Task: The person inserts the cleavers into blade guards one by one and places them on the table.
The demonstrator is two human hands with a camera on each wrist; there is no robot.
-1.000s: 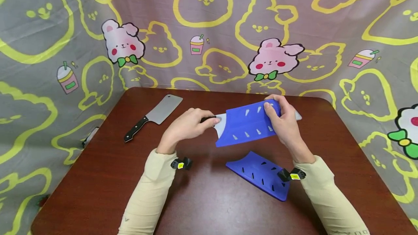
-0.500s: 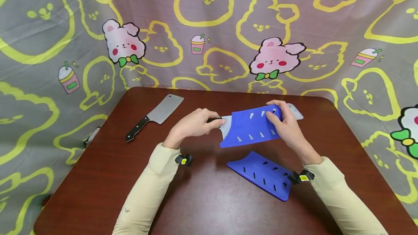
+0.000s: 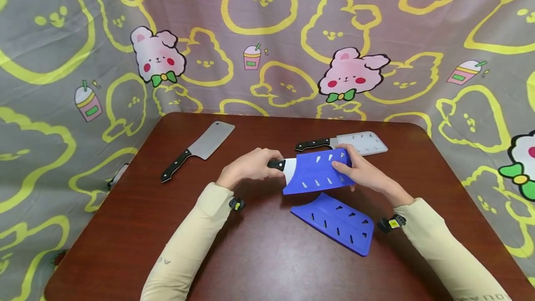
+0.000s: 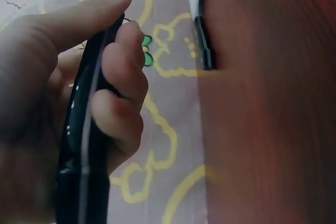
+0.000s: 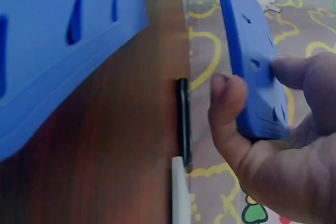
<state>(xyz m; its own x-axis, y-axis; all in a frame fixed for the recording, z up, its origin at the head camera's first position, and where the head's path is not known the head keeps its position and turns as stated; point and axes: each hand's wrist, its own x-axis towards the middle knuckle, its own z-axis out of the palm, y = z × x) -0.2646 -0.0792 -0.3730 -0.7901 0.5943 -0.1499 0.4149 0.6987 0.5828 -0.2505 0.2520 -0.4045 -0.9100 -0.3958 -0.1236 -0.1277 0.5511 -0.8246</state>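
Note:
My left hand grips the black handle of a cleaver, its fingers curled round it. Most of that cleaver's blade is hidden inside a blue slotted blade sheath; a strip of bare metal shows near the handle. At the sheath's far end my right hand pinches it between thumb and fingers, as the right wrist view also shows. Both hands hold the sheathed cleaver above the table. Below it, a second blue slotted sheath lies on the tabletop.
A bare cleaver with a black handle lies at the back left of the brown table. Behind my right hand lies another black-handled cleaver in a white slotted sheath. A patterned curtain surrounds the table's back and sides.
Both hands have come lower and nearer with the sheathed cleaver, the left also moving slightly right. The white-sheathed cleaver behind them now shows. The sheath on the table has stayed put.

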